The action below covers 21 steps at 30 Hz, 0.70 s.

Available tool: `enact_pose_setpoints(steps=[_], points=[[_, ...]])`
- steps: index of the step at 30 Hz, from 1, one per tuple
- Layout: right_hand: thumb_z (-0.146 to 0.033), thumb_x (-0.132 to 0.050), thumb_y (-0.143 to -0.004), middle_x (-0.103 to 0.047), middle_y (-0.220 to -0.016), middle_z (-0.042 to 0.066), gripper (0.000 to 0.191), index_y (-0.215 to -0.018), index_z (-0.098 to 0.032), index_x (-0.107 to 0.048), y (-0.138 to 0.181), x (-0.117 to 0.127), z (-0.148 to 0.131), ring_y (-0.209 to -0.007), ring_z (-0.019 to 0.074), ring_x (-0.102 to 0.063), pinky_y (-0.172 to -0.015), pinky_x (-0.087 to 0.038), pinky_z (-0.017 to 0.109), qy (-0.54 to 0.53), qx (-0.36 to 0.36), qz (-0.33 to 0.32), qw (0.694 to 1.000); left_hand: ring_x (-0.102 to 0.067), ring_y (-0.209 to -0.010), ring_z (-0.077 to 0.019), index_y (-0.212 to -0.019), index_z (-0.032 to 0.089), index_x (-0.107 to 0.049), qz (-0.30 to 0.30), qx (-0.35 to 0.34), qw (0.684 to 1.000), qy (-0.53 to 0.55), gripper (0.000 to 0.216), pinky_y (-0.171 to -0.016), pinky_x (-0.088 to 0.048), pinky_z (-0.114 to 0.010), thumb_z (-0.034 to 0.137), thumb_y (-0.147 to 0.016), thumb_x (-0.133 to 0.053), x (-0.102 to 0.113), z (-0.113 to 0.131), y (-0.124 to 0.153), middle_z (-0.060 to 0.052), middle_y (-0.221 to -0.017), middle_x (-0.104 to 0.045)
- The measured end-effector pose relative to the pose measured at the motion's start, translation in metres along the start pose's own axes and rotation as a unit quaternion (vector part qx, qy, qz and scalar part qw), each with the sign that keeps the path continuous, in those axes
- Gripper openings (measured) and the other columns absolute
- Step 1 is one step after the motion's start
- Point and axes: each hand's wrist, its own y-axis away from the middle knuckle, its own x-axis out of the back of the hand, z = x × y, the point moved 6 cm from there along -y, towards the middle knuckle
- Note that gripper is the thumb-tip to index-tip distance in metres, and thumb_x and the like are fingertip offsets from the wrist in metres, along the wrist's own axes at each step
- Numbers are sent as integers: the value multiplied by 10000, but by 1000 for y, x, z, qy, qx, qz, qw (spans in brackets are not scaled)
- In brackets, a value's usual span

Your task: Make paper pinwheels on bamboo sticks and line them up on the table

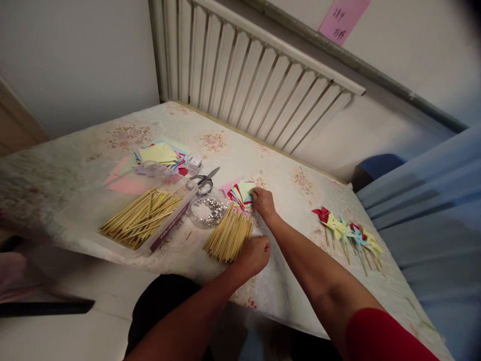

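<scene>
- The left hand [255, 253] is curled into a loose fist. It is laid against the near end of the loose sticks [229, 233]. Whether a stick is held inside cannot be told.
- The right hand [263, 200] is stretched out a bit farther. Its fingertips are laid on the right edge of the paper squares [242, 193]. Whether a sheet is pinched cannot be told.
- The two hands are kept apart, with the right side of the stick pile between them.
- The loose sticks are fanned out close to the near edge of the table [225, 150]. Their far ends are touched by the paper squares.
- A bowl of shiny bits [206, 210] is set just left of the loose sticks. Scissors [205, 180] are laid right behind it.
- More sticks are kept in a clear tray [167, 230] farther left, right by the near edge.
- A wide bare patch of cloth is seen between the right hand and the pinwheels [349, 233]. The pinwheels are laid in a row near the right edge.
- More coloured paper [161, 153] and a small white box [194, 163] are placed farther back.
- A bare strip of cloth is left along the far edge, beside the radiator [263, 70].
</scene>
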Motion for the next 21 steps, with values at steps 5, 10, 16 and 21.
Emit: enact_pose_setpoints(steps=[5, 10, 16, 21], points=[[-257, -424, -912, -732, -933, 75, 309, -969, -173, -716, -5, 15, 13, -850, 199, -632, -794, -408, 267, -51, -42, 73, 995, -528, -706, -142, -739, 179, -562, 0, 7, 1000, 14, 159, -645, -342, -270, 165, -838, -438, 4, 1, 0, -24, -755, -627], [-278, -374, -917, -729, -955, 90, 377, -1043, -145, -703, -7, 33, 30, -875, 215, -630, -836, -417, 298, -83, -92, 145, 982, -526, -698, -139, -725, 178, -558, 9, 8, 1000, 28, 156, -635, -335, -266, 165, -830, -444, 4, -1, -1, -24, -745, -623], [-297, -434, -865, -738, -862, 72, 326, -934, -180, -730, -7, 45, 36, -803, 219, -636, -776, -431, 299, -124, -82, 201, 968, -520, -676, -131, -702, 177, -542, 36, 19, 996, 78, 148, -625, -328, -259, 139, -808, -445, 8, -6, -7, -17, -710, -606], [-306, -434, -849, -735, -868, 77, 327, -927, -191, -729, -6, 53, 36, -800, 221, -632, -776, -427, 306, -134, -71, 224, 963, -495, -645, -126, -686, 178, -545, 53, 36, 992, 107, 142, -605, -310, -258, 136, -787, -455, 13, -7, -8, -7, -676, -581]])
